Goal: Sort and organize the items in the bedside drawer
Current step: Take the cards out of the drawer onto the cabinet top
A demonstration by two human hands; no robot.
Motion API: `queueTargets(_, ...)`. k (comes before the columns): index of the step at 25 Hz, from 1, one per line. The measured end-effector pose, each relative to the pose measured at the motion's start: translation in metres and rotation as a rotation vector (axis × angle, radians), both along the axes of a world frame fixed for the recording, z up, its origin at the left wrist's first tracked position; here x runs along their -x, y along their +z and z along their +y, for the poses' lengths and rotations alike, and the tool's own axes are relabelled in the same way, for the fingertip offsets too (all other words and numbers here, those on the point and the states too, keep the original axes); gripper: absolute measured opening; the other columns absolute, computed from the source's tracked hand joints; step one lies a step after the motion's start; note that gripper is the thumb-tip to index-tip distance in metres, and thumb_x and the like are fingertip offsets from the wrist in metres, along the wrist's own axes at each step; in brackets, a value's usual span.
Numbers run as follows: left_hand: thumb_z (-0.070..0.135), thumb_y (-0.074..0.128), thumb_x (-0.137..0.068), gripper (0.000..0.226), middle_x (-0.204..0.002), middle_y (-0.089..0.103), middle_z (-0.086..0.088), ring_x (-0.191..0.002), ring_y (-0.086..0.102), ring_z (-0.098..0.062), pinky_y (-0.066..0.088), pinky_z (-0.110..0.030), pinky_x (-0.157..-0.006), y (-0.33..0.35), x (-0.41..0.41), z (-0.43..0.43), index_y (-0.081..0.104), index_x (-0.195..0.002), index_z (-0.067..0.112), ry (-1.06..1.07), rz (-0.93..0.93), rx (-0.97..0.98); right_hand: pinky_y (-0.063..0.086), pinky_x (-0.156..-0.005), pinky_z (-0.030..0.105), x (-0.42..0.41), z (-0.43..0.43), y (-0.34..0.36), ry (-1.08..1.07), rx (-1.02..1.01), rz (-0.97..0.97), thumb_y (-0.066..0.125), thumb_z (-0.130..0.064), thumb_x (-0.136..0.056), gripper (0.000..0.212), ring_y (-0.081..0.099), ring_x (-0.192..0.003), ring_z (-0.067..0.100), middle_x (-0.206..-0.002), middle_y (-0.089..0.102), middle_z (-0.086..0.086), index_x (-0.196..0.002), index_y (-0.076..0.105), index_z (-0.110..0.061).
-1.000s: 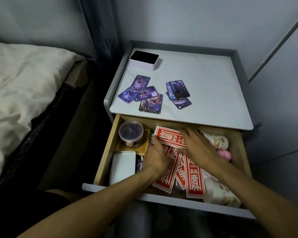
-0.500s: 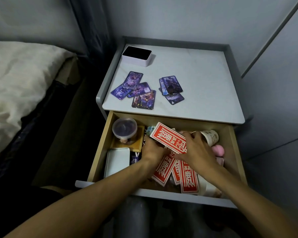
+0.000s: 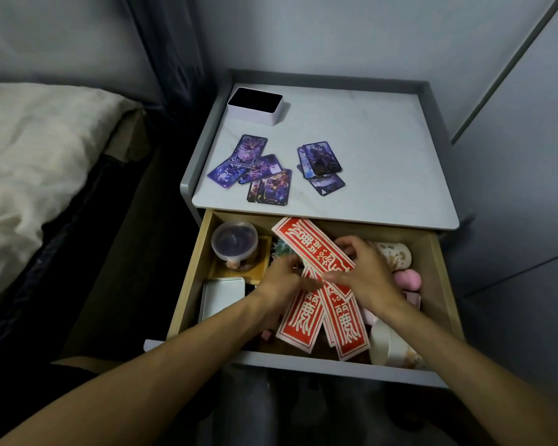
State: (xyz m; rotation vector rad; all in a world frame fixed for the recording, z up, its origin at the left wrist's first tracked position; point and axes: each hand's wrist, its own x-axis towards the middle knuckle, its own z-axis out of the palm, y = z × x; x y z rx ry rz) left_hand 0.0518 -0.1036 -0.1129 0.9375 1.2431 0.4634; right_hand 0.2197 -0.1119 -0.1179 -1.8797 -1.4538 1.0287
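Below the grey worktop, the open drawer fills the lower centre of the frame. Across its middle lies a fan of red envelopes; the left hand and right hand pinch them, fingers curled.

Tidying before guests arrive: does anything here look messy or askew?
Yes. The red envelopes in the drawer are fanned at crossing angles, held by left hand and right hand. On the nightstand top, purple cards sprawl in two overlapping heaps.
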Motion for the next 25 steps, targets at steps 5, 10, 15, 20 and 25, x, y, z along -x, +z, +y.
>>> queueTargets(5,0.012,0.069,-0.088,0.033,-0.101,0.074,0.000,-0.081,0.074,-0.014,0.060,-0.034,-0.079,0.028,0.024,-0.008,0.060,-0.119,0.017,0.029,0.131,-0.180,0.061,-0.076,0.040,0.016,-0.017,0.017,-0.046,-0.069,0.184,0.082,-0.014,-0.075,0.065,0.065,-0.098,0.013,-0.115,0.056,-0.004,-0.129,0.050,-0.029)
queueTargets(10,0.015,0.067,-0.089,0.027,-0.101,0.074,0.002,-0.084,0.074,-0.013,0.058,-0.040,-0.086,0.060,0.040,-0.029,0.063,-0.115,0.019,0.049,0.140,-0.242,0.060,-0.073,0.029,0.023,-0.042,0.051,-0.039,0.018,0.429,0.080,-0.013,-0.077,0.063,0.070,-0.096,0.010,-0.116,0.065,-0.006,-0.132,0.050,-0.022)
queueTargets(15,0.010,0.064,-0.092,0.021,-0.097,0.076,-0.002,-0.083,0.075,-0.020,0.060,-0.031,-0.074,0.104,0.035,-0.027,0.063,-0.113,0.011,0.212,-0.043,-0.340,0.056,-0.060,0.019,0.023,-0.042,0.087,-0.061,0.017,0.553,0.073,-0.016,-0.085,0.026,0.074,-0.082,0.013,-0.093,0.077,-0.003,-0.110,0.065,-0.018)
queueTargets(20,0.028,0.057,-0.098,0.027,-0.107,0.074,-0.007,-0.092,0.073,-0.023,0.058,-0.037,-0.080,0.130,-0.004,0.033,0.060,-0.119,0.012,0.191,-0.170,-0.326,0.059,-0.070,0.032,-0.010,0.013,0.116,-0.167,-0.079,0.592,0.071,-0.015,-0.087,0.022,0.075,-0.083,0.021,-0.095,0.077,0.004,-0.109,0.067,-0.015)
queueTargets(25,0.034,0.060,-0.095,0.053,-0.138,0.055,-0.007,-0.119,0.055,-0.025,0.045,-0.031,-0.086,0.109,-0.029,0.096,0.042,-0.142,0.018,-0.150,0.620,-0.784,0.061,-0.068,0.036,-0.082,0.087,0.096,-0.394,-0.073,0.292,0.069,-0.024,-0.090,0.033,0.073,-0.074,0.018,-0.101,0.073,0.001,-0.121,0.058,-0.018)
